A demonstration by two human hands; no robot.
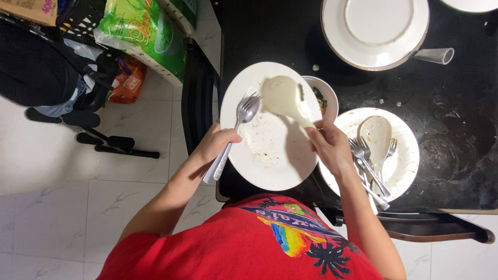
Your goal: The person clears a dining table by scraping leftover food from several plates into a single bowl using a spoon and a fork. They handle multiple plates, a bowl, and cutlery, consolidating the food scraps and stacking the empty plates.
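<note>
My left hand [217, 142] grips the rim of a dirty white plate [270, 155] together with the handles of a metal fork and spoon [244, 114] that lie across it. The plate is lifted over the near edge of the black table [456, 129]. My right hand [327, 145] holds the handle of a cream rice paddle [282, 96] whose blade hovers over the plate's far side.
A small bowl with food scraps [324, 96] sits behind the plate. To the right lies another dirty plate [407, 140] with several forks and a second paddle. A pan with a white lid [373, 31] stands at the back. Dark chairs, bags and a green package crowd the tiled floor at the left.
</note>
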